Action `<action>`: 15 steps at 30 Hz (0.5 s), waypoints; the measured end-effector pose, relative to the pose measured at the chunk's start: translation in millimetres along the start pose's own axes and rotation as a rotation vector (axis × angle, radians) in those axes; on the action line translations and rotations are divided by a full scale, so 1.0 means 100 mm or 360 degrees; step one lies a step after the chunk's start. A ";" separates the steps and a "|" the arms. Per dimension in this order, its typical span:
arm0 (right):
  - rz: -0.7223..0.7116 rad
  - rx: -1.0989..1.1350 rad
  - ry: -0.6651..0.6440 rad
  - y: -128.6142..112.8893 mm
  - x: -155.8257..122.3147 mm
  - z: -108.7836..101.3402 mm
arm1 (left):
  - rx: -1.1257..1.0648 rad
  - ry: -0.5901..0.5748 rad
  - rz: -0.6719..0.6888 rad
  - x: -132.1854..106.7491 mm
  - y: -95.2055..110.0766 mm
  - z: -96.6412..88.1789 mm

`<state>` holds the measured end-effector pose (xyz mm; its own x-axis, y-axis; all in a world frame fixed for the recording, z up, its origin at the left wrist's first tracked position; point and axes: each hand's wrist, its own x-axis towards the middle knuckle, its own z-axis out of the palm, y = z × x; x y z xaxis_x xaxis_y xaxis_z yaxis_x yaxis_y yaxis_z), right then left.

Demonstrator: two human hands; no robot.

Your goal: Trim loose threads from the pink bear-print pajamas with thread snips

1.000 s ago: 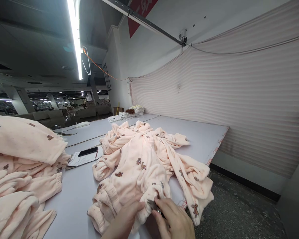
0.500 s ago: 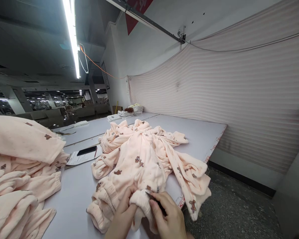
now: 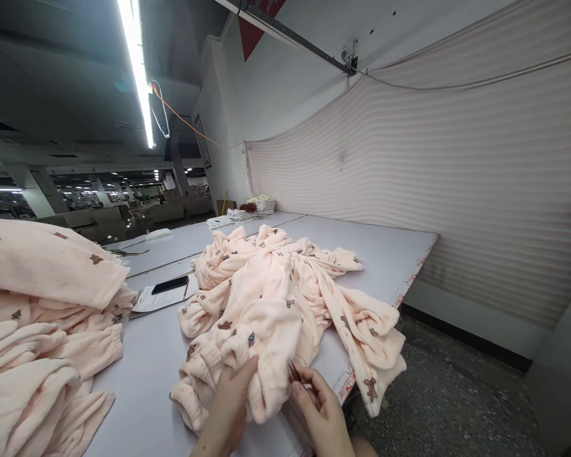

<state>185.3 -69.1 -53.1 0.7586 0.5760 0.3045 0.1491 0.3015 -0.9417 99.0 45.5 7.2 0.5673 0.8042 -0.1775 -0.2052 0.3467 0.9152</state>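
Observation:
Pink fleece garments printed with small brown bears lie bunched on the table in front of me. My left hand (image 3: 233, 397) is closed on the gathered end of one fleece garment (image 3: 273, 336), its fingers partly hidden by the cloth. In my right hand (image 3: 318, 406) is a small dark pair of thread snips (image 3: 294, 372), the narrow tips pointing up and left beside the garment's edge. The hand covers most of the snips, and I cannot tell whether the tips touch the cloth.
More pink fleece garments (image 3: 42, 343) are heaped at the left. A black phone (image 3: 170, 284) lies on a paper (image 3: 147, 301) beyond them. Stacks of white cloth or paper (image 3: 262, 204) stand at the table's far end. The table's right edge (image 3: 416, 270) drops to a dark floor.
The garment end has been turned, so its cuff no longer faces up and printed cloth shows there. My right hand has moved slightly away from my left, snips still in it.

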 end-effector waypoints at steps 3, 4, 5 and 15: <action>-0.0330 -0.0475 0.0126 0.00 -0.10 -0.06 | -0.0143 0.0024 -0.0073 0.01 -0.05 0.02; -0.0418 -0.0609 0.0118 0.01 -0.13 -0.05 | -0.0160 0.0023 -0.0085 0.00 -0.05 0.04; -0.0472 -0.0714 0.0095 0.02 -0.15 -0.02 | -0.0166 0.0013 -0.0088 -0.02 -0.06 0.06; 0.0110 -0.0562 0.0354 0.47 0.22 -0.39 | 0.0426 0.0331 0.0203 0.33 0.35 -1.24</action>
<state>234.1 -71.8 -96.4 0.8871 0.3961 0.2370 0.2719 -0.0334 -0.9618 11.4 144.7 -11.2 0.3706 0.9234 -0.1004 -0.0320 0.1207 0.9922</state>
